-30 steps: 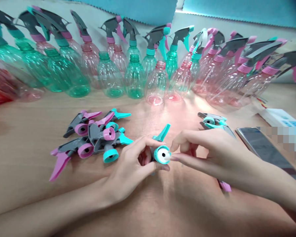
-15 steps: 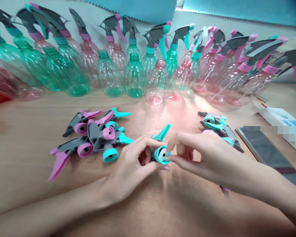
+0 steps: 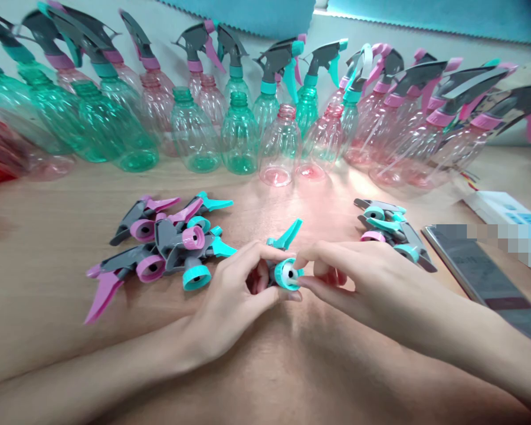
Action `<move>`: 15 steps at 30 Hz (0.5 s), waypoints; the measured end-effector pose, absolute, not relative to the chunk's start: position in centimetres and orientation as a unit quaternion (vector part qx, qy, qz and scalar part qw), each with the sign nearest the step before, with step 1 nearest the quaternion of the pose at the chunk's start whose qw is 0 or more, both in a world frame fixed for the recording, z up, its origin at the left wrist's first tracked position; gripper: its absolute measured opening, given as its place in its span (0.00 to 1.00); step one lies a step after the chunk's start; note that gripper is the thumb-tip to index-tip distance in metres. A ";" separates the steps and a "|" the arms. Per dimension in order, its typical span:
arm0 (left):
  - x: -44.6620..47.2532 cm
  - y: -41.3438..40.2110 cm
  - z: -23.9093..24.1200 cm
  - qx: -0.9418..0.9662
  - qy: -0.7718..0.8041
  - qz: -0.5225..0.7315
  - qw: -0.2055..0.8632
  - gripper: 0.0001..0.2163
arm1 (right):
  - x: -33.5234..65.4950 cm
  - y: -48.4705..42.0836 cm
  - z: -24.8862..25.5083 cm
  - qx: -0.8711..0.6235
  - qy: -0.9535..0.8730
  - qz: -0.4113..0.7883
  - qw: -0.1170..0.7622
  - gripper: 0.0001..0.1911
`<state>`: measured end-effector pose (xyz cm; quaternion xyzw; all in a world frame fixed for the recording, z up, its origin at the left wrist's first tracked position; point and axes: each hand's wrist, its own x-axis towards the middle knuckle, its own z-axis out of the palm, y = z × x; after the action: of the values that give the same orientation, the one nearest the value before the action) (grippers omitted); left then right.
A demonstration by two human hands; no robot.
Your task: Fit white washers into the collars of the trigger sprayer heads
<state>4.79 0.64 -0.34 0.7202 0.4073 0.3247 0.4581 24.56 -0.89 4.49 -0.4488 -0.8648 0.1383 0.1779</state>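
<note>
My left hand (image 3: 241, 295) is wrapped round a grey spray head with a teal cap and teal trigger (image 3: 284, 260), held just above the wooden table (image 3: 48, 283). My right hand (image 3: 358, 274) pinches a small white disc (image 3: 292, 273) at the mouth of the teal cap, thumb and forefinger pressed together on it. A heap of several loose spray heads (image 3: 168, 248), pink and teal, lies left of my left hand. A smaller group of spray heads (image 3: 389, 227) lies just behind my right hand.
Rows of green and pink clear bottles (image 3: 239, 133) stand along the back of the table, many with spray heads fitted. A dark phone (image 3: 482, 274) and a white box (image 3: 500, 209) lie at the right. Red plastic (image 3: 0, 153) sits at the far left.
The white disc has gone from the cap's rim into its mouth, and my right fingers have closed in on the cap. The view has shifted down slightly.
</note>
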 end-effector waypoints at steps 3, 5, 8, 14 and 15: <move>4.8 0.6 -0.3 0.720 0.405 0.324 0.461 0.11 | 24.5 -1.0 4.4 -0.442 -0.868 0.128 0.190 0.05; 4.9 0.6 -0.2 0.721 0.403 0.326 0.461 0.11 | 24.5 -1.1 4.4 -0.436 -0.869 0.127 0.197 0.03; 4.9 0.7 -0.2 0.725 0.399 0.325 0.458 0.11 | 24.4 -1.2 4.3 -0.427 -0.869 0.128 0.216 0.03; 4.8 0.7 -0.2 0.733 0.390 0.319 0.457 0.10 | 24.0 -1.2 4.1 -0.409 -0.870 0.150 0.233 0.06; 4.8 0.6 -0.2 0.735 0.388 0.318 0.457 0.10 | 24.0 -1.2 4.1 -0.408 -0.870 0.154 0.230 0.07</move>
<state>4.80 0.63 -0.23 0.7347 0.3879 0.3180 0.4568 24.01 -1.25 4.06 -0.4084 -0.8698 0.1537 0.2304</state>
